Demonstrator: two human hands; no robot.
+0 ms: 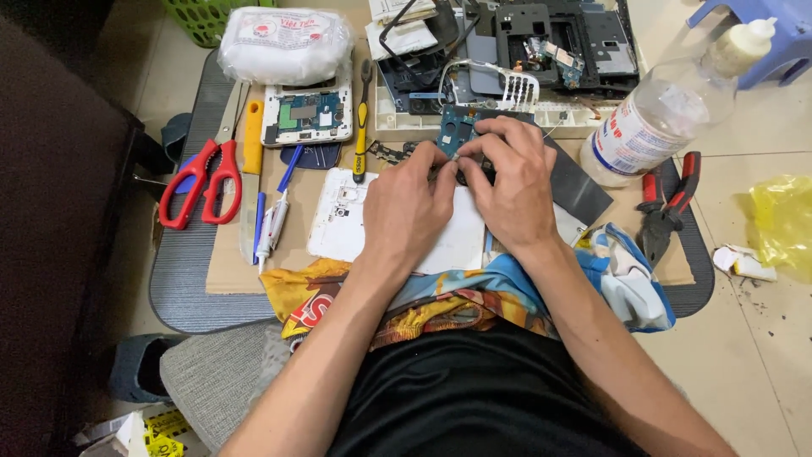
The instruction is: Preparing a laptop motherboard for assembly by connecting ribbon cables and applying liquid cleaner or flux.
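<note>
Over the tabletop [233, 271], both hands meet on a blue circuit board [458, 127]

Left hand [406, 207] and right hand [507, 182] pinch small parts at the board's near edge, fingers curled; what each grips is too small to tell; board lies just above a white phone back cover [342, 224]; red scissors [203, 182] far left; red-handled pliers [668, 207] and clear plastic bottle [660, 118] right
</note>
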